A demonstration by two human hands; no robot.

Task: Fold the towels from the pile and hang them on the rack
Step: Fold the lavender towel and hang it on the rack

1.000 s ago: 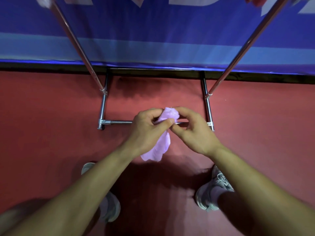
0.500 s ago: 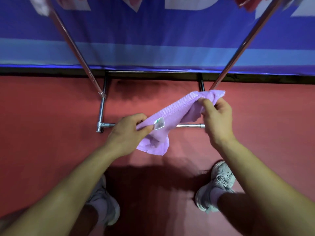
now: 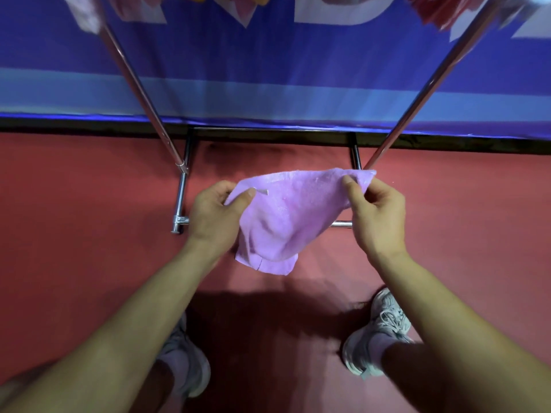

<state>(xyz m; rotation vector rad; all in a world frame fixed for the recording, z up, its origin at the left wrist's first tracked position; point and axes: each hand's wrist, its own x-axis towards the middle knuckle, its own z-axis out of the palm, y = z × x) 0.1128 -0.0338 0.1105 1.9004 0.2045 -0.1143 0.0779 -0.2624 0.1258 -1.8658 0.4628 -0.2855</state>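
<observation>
A small lilac towel (image 3: 286,216) hangs spread between my hands above the red floor. My left hand (image 3: 214,216) pinches its left top corner between thumb and fingers. My right hand (image 3: 375,216) pinches the right top corner. The towel's lower part sags to a point below. The chrome rack (image 3: 140,87) stands in front of me, its two slanted poles rising to the top corners. Blurred towels (image 3: 432,10) hang from the rack's top at the upper edge of the view.
The rack's base bars (image 3: 180,201) lie on the red floor (image 3: 74,234) under the towel. A blue banner wall (image 3: 274,70) stands behind the rack. My two grey shoes (image 3: 375,332) are at the bottom.
My hands have drawn apart and opened the bunched towel out flat between them. The right hand has dropped level with the left, and the towel now faces me.
</observation>
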